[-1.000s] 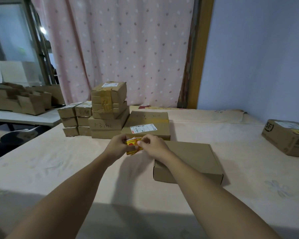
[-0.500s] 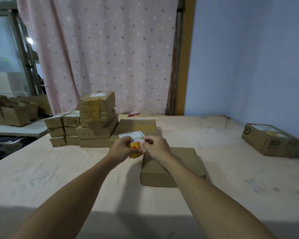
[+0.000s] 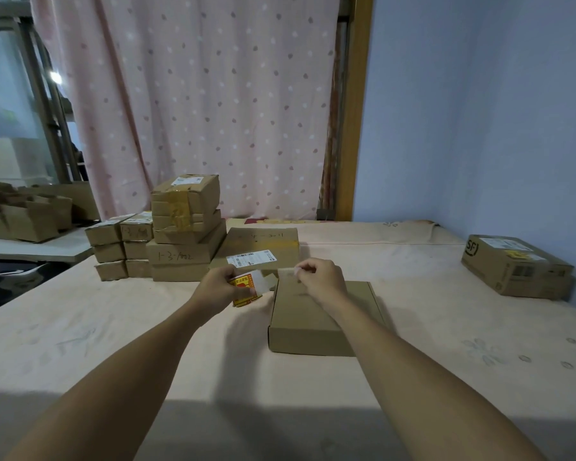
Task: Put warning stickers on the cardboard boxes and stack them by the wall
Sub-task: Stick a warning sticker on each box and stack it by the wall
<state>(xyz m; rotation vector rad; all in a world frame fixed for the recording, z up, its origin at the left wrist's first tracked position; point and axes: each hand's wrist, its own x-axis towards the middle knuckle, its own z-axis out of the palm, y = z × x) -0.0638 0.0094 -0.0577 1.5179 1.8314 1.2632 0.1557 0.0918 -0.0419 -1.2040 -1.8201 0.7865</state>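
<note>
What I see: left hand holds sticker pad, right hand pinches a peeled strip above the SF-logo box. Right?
No: the head view shows the right hand pinching the strip above the plain flat box; the SF-logo box lies far right.

A pink spotted curtain [image 3: 193,104] hangs across the back, with a wooden frame [image 3: 353,121] and a pale blue wall [image 3: 479,111] to its right. The cloth-covered desk [image 3: 97,327] is peach with faint flowers. At far left stand a white side table [image 3: 37,249] and a metal-framed window [image 3: 4,104].

Pink dotted curtain [image 3: 193,104], brown boxes [image 3: 187,227], yellow-red stickers [image 3: 245,287]
</note>
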